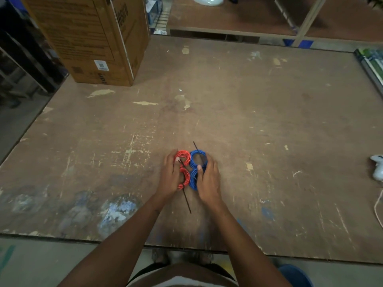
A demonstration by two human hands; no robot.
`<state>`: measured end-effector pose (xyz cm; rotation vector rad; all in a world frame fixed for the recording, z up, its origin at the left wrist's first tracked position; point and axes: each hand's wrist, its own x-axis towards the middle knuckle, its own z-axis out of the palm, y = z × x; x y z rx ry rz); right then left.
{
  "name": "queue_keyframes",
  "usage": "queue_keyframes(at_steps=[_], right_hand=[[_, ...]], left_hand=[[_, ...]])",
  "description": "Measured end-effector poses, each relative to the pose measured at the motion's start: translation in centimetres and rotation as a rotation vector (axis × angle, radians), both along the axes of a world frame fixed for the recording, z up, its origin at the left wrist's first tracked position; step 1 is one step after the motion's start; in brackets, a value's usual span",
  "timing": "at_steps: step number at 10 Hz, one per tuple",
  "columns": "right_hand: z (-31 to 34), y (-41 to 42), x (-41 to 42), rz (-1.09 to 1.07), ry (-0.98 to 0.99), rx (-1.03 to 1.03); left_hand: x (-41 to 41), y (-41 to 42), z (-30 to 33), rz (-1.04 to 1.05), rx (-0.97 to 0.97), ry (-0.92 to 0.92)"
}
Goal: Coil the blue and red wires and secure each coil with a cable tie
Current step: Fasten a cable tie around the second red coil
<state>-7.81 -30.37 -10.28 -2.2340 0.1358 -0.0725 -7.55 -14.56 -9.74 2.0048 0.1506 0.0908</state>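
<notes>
Lower centre of frame, on the table (248,121): left hand (169,179) lay flat-fingered against red coils (183,166); right hand (208,181) likewise against blue coils (196,168), neither grip closed.

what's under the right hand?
The right hand lies on the blue coils, two stacked front to back; their right sides are covered. A black cable tie sticks out behind. Whether the near coil is tied is hidden.
</notes>
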Motion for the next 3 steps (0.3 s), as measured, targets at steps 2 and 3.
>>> queue_keyframes(at_steps=[2,3], right_hand=[[1.6,-0.9,0.0,0.004,-0.029,-0.004],[3.1,-1.8,0.5,0.004,-0.062,-0.048]], left_hand=[[-0.8,1.6,0.3,0.118,-0.125,0.013],[-1.1,2.0,2.0,0.143,-0.086,-0.058]])
